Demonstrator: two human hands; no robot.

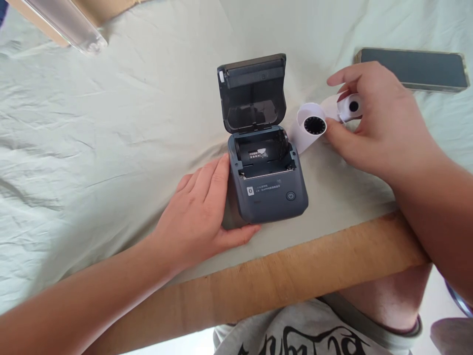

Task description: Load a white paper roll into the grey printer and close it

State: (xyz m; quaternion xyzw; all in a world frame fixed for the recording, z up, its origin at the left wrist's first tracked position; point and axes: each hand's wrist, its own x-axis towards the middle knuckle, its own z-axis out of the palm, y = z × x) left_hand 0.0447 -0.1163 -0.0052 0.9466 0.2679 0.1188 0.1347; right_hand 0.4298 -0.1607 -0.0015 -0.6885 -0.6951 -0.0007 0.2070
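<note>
A dark label printer [271,197] sits on the cloth with its lid [254,93] raised and its roll bay bare of any roll. Against its left side and lower edge rests my left hand [201,212], fingers stretched out and thumb apart. My right hand [373,118] is right of the printer, thumb and fingers curled around a small white roll [354,106] with a dark core. Beside the printer's right side lies a larger white roll [308,129], near my right thumb.
A phone [421,69] lies at the upper right, behind my right hand. A clear plastic item [74,24] and cardboard [105,10] are at the upper left. The wooden table edge [277,276] runs along the front, partly uncovered by the pale cloth.
</note>
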